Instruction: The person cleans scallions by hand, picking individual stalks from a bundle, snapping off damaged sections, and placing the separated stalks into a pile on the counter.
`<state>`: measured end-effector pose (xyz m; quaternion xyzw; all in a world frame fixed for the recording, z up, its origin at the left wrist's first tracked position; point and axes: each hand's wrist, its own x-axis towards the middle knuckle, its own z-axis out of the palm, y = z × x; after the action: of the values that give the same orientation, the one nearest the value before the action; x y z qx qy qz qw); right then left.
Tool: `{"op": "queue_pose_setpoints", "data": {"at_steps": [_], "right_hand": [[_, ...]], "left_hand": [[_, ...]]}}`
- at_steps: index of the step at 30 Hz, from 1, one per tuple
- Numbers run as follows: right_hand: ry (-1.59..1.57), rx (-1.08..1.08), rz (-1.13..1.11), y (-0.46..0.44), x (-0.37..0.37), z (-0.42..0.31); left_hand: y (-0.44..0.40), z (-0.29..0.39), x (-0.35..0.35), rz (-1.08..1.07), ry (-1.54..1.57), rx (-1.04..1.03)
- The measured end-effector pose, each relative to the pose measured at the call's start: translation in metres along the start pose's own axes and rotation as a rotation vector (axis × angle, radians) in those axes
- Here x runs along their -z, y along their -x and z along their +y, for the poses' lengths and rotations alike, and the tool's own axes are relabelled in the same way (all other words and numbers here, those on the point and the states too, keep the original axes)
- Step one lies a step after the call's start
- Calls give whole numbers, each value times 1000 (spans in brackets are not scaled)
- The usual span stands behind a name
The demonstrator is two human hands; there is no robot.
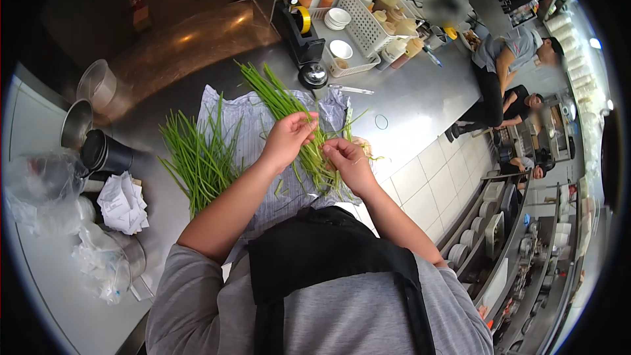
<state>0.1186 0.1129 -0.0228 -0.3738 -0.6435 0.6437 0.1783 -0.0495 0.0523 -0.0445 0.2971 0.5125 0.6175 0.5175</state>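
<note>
Long thin green onions lie in two bunches on a striped cloth (pixel 253 121) over the steel counter. The left bunch (pixel 200 158) fans out by itself. Above the other bunch (pixel 273 92), my left hand (pixel 287 139) is closed in a pinch at thin stalks. My right hand (pixel 350 164) pinches with thumb and forefinger at the pale stalk ends. Exactly which stalks each hand grips is partly hidden by the fingers. Loose green trimmings are scattered on the cloth close to my apron (pixel 328 250).
Beyond the cloth stand a tape dispenser (pixel 305 43), tweezers (pixel 351 89) and a white basket (pixel 361 20) with sauce bottles. A rubber band (pixel 381 121) lies on the counter. Crumpled papers (pixel 123 204) and plastic bags (pixel 46 177) sit at left. Co-workers (pixel 506 59) stand at right.
</note>
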Motion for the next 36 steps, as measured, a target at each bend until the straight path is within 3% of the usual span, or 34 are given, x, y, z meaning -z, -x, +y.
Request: {"op": "queue_pose_setpoints", "data": {"at_steps": [6,9,10,13,15,17,20,25,27,29,31,32,34,36], "right_hand": [[-65,32,68,10,5,14],[-85,159,106,13,12,12],[-91,96,66,16,14,11],[-69,-6,13,22,16,24],[-116,34,61,22,16,28],[-154,63,128,22,23,24],[-223,193,229,17,31,16],[-295,227,285,28,47,-33],[-322,231,268,26,48,-43],[-319,224,246,21,46,-46],[-270,185,249,18,40,-49],[-283,201,215,16,37,-48],[-320,225,154,16,31,-49],[-309,217,164,18,26,-54]], "left_hand": [[10,4,-18,-102,150,172],[9,-7,-20,-191,216,199],[7,-10,-18,-206,202,197],[14,-10,-20,-214,163,154],[17,0,-28,-42,272,181],[10,-3,-24,-67,301,153],[2,-14,-12,102,193,33],[-9,-33,23,206,45,-11],[2,-22,7,234,-354,-352],[20,1,-18,182,-383,-500],[32,19,-37,21,-366,-498],[34,19,-42,45,-354,-454],[33,14,-46,-144,-268,-272],[35,14,-44,-198,-263,-231]]}}
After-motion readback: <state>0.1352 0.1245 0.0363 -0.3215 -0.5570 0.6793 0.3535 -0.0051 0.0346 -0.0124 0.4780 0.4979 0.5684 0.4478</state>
